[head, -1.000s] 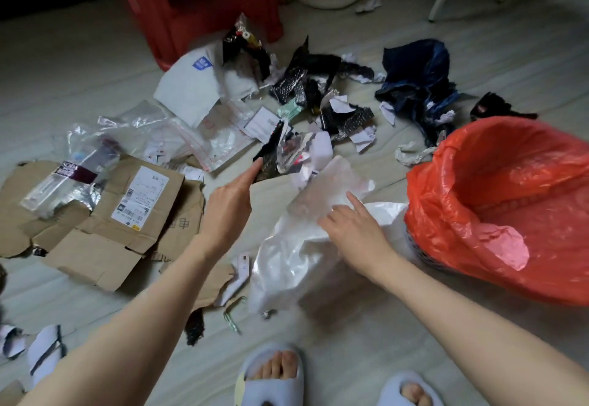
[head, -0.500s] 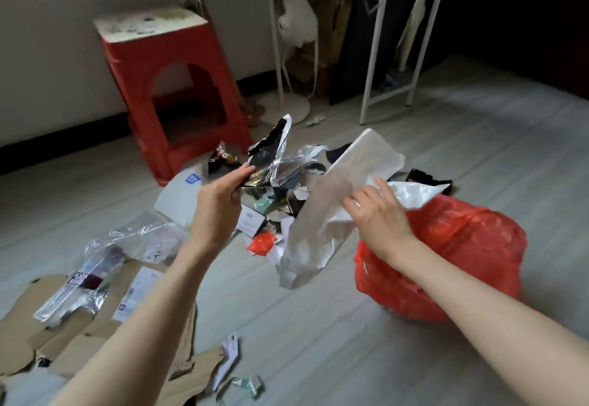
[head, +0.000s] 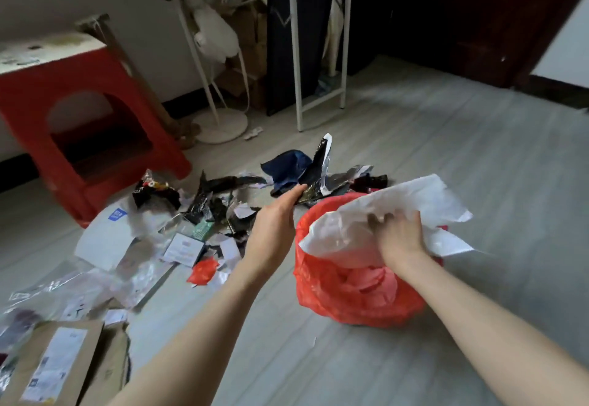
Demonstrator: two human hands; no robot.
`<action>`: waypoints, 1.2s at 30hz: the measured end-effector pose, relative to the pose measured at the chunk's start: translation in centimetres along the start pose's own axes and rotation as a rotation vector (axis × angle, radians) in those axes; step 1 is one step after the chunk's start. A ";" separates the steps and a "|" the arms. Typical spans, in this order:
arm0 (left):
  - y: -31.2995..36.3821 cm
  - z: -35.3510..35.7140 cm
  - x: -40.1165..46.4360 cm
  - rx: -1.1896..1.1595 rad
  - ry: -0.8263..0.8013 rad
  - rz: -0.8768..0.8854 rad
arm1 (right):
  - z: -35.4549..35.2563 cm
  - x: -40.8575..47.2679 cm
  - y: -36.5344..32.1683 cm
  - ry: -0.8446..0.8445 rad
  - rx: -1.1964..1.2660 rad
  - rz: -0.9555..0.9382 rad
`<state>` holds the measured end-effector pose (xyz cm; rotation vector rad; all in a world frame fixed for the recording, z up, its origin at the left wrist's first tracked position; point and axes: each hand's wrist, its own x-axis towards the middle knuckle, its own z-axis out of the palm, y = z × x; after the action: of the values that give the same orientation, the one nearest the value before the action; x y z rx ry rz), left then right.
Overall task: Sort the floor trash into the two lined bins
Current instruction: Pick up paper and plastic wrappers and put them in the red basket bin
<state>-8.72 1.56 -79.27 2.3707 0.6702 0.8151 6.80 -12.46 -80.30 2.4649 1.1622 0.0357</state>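
White plastic bag [head: 398, 211] hides right hand's [head: 400, 236] fingers [head: 381, 219] over red-lined bin [head: 347, 297].

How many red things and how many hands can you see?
Red things: 3 (the red stool, the red-lined bin, a small red scrap on the floor)
Hands: 2 (left hand holding a black wrapper, right hand pushing a white plastic bag into the bin)
Total: 5
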 end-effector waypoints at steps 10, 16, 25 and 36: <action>-4.4 5.2 -2.2 0.131 -0.416 -0.085 | 6.9 3.8 -5.1 -0.212 0.101 -0.333; -5.2 6.0 -1.1 0.197 -0.471 -0.012 | 15.5 6.7 -6.3 -0.601 0.005 -0.309; -6.6 7.3 0.0 0.000 -0.327 -0.223 | 10.9 4.0 -5.7 -0.294 0.596 -0.314; -7.5 6.3 -0.1 0.066 -0.147 -0.151 | 15.7 7.1 -9.0 -0.614 0.201 -0.430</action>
<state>-6.68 4.92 -88.20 2.3769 0.8135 0.5565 7.91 -7.66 -99.14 2.0771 1.4045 -0.9274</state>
